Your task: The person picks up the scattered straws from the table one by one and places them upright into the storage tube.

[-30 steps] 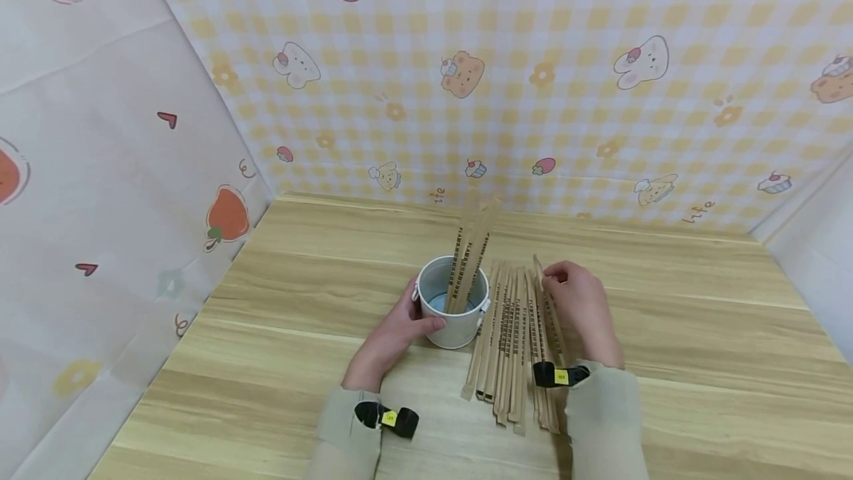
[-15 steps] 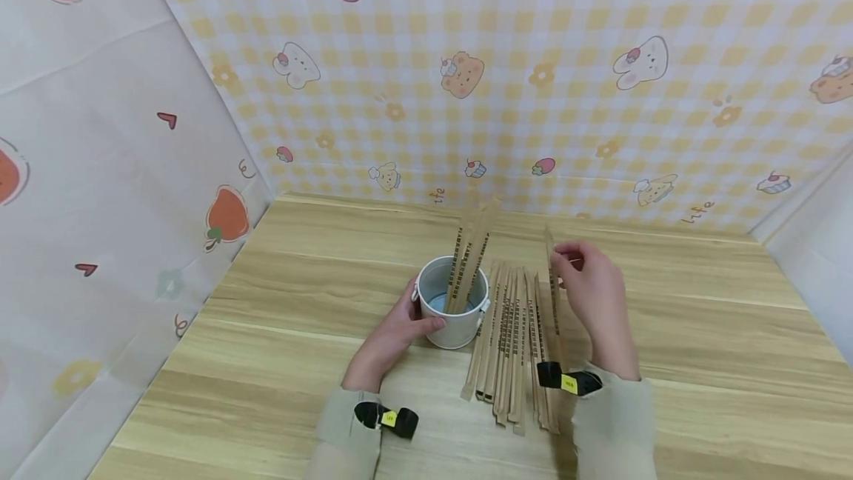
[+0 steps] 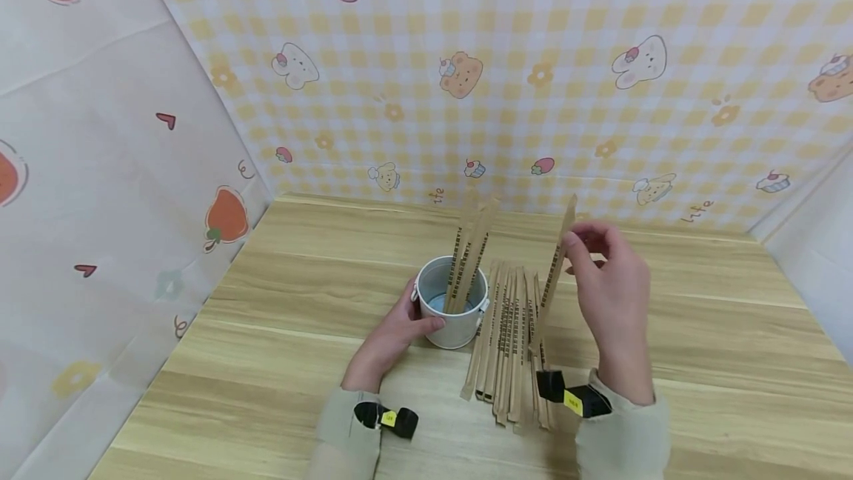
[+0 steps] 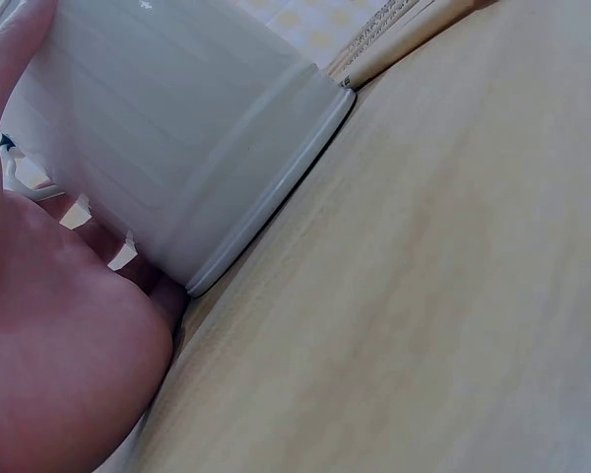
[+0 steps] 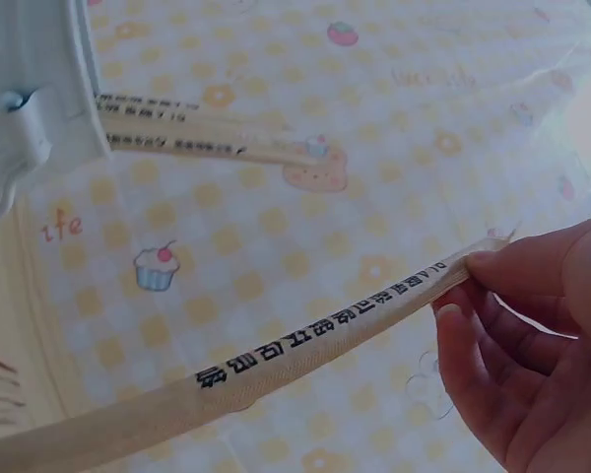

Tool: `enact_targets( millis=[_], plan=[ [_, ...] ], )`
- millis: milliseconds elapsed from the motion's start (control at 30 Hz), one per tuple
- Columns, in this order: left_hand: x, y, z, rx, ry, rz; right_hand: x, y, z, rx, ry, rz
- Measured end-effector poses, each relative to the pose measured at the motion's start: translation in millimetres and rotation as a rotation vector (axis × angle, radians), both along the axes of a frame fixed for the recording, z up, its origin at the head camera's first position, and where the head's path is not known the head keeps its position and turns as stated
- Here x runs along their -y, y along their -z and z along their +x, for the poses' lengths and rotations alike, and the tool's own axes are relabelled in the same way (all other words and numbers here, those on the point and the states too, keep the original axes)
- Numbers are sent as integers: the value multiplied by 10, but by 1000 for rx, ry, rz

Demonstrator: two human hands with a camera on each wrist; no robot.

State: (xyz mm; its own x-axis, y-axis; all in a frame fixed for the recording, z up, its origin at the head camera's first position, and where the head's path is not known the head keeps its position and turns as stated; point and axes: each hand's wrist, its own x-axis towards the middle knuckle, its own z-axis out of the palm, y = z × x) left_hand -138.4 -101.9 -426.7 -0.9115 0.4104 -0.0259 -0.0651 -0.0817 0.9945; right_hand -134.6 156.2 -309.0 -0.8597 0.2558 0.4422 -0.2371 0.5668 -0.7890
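Observation:
A small white metal bucket point(image 3: 451, 330) stands upright on the table, with several paper-wrapped straws point(image 3: 469, 258) leaning inside it. My left hand point(image 3: 398, 330) grips the bucket from its left side, thumb across the near wall; the left wrist view shows the palm and fingers around the bucket wall point(image 4: 167, 128). My right hand point(image 3: 611, 272) pinches one paper-wrapped straw point(image 3: 556, 265) near its upper end, thumb against fingers. That straw point(image 5: 315, 345) slants down to the left, its dark printed characters showing in the right wrist view.
A row of several wrapped straws point(image 3: 508, 339) lies on the wooden table point(image 3: 280, 332) just right of the bucket, under the held straw's lower end. A yellow checked cloth point(image 3: 520, 117) hangs behind the table, and a white printed cloth point(image 3: 126, 169) covers the left side.
My right hand has lifted one straw from the right end of the row, moving up and right; the straw now tilts, top to the right. My left hand and the bucket have stayed put.

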Motion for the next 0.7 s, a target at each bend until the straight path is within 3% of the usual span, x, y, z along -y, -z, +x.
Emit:
enact_targets(
  millis=[333, 567, 700],
  plan=[
    [-1, -15, 9, -7, 3, -3, 88, -260, 224, -253, 11, -253],
    [3, -4, 7, -15, 1, -3, 134, -422, 374, -526, -90, -568],
    [3, 6, 2, -29, 14, 13, 198, -503, 464, -607, -130, -653]
  ],
)
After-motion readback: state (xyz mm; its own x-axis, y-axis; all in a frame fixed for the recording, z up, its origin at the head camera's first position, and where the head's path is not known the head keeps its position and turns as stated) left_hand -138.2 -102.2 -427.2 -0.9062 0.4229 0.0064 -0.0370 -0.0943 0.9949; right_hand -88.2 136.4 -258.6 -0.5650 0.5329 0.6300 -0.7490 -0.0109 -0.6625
